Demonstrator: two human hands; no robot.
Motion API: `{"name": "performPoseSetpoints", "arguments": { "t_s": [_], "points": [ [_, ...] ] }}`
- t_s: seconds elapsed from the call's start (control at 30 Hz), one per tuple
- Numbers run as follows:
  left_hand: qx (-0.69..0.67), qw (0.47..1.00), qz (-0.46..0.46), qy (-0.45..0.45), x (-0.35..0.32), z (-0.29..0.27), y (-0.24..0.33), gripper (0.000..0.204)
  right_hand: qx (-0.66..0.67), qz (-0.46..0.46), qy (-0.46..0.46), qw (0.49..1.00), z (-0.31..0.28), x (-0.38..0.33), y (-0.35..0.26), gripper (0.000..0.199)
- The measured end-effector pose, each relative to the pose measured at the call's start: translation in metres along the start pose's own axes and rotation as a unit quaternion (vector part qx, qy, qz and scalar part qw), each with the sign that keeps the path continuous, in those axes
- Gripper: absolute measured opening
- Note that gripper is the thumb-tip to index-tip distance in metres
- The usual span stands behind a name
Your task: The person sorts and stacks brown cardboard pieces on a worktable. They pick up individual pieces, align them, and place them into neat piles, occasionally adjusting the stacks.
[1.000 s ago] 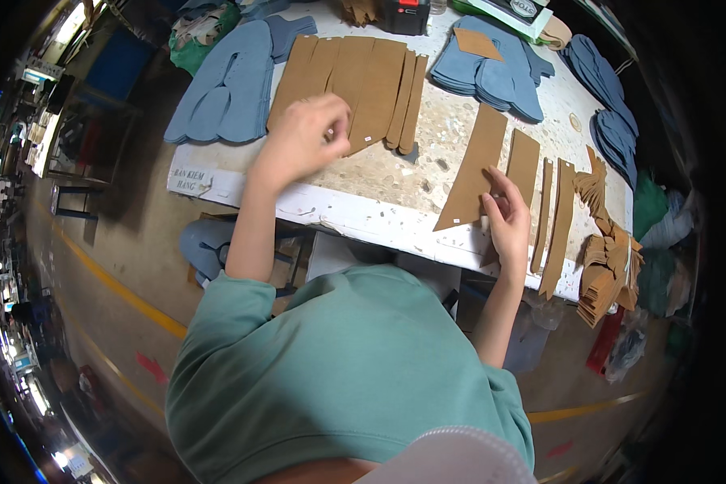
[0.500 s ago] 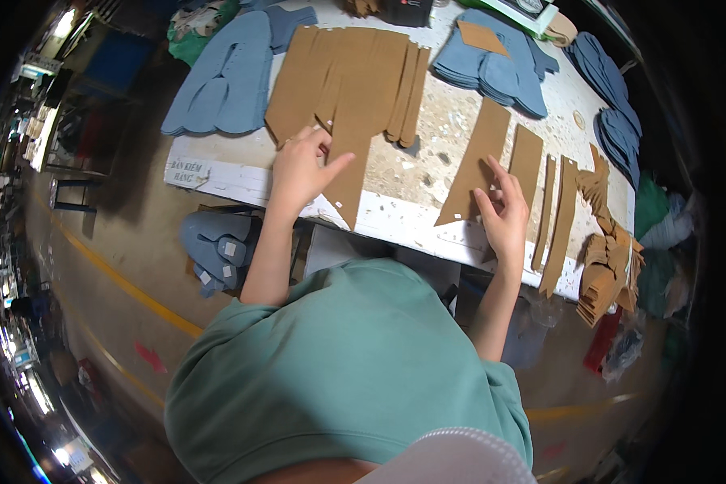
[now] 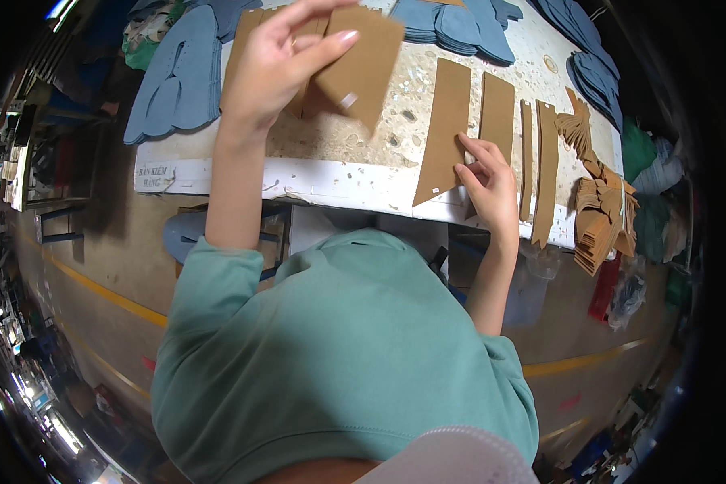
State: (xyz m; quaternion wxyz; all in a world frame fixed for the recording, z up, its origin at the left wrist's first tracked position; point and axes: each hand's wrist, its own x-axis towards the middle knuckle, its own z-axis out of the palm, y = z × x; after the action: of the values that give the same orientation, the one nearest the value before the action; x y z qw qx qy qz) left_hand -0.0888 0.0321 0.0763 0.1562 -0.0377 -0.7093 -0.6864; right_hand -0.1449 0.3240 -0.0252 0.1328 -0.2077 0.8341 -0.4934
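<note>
My left hand [image 3: 274,64] is raised over the table, thumb and fingers closed on a brown leather-like cut piece [image 3: 367,60]. That piece is tilted up, its lower end blurred, with a small white sticker near the bottom. More brown pieces [image 3: 239,48] lie partly hidden behind the hand. My right hand [image 3: 492,185] rests at the right edge of a wide brown strip [image 3: 444,113] with a slanted lower end. Its thumb and index finger are bent but apart, touching the strip. Right of it lie another wide strip [image 3: 498,101] and narrower strips [image 3: 547,161].
Blue cut pieces are stacked at the left [image 3: 173,89], at the back [image 3: 452,32] and at the far right [image 3: 593,85]. A bundle of folded brown strips [image 3: 597,214] sits by the table's right corner. The white table edge [image 3: 355,179] runs before me.
My left hand has risen and moved away from me, lifting a brown piece off the others. My right hand has shifted onto the wide strip's edge. The view has moved slightly.
</note>
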Motion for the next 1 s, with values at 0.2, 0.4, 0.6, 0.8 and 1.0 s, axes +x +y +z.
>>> {"name": "performPoseSetpoints", "arguments": {
  "t_s": [0.2,0.4,0.6,0.8,1.0],
  "points": [
    [-0.104,0.994,0.007,-0.013,0.001,0.033,-0.03,0.052,0.032,-0.02,0.027,0.999,0.005,-0.004,0.004,0.045],
    [0.101,0.978,-0.175,-0.053,-0.047,0.057,-0.08,0.049,0.007,-0.02,0.027,0.999,0.007,0.0,0.001,0.053],
    [0.127,0.98,-0.149,-0.031,-0.077,0.055,-0.079,0.046,0.033,-0.004,-0.007,0.999,0.009,0.004,0.0,0.06],
    [0.118,0.976,-0.186,-0.011,-0.102,0.051,-0.067,0.048,0.075,-0.009,-0.046,0.996,0.01,-0.003,0.001,0.06],
    [0.179,0.975,-0.129,0.008,-0.096,0.059,-0.081,0.05,0.081,-0.012,-0.045,0.996,0.013,-0.004,-0.002,0.06]
  ]
}}
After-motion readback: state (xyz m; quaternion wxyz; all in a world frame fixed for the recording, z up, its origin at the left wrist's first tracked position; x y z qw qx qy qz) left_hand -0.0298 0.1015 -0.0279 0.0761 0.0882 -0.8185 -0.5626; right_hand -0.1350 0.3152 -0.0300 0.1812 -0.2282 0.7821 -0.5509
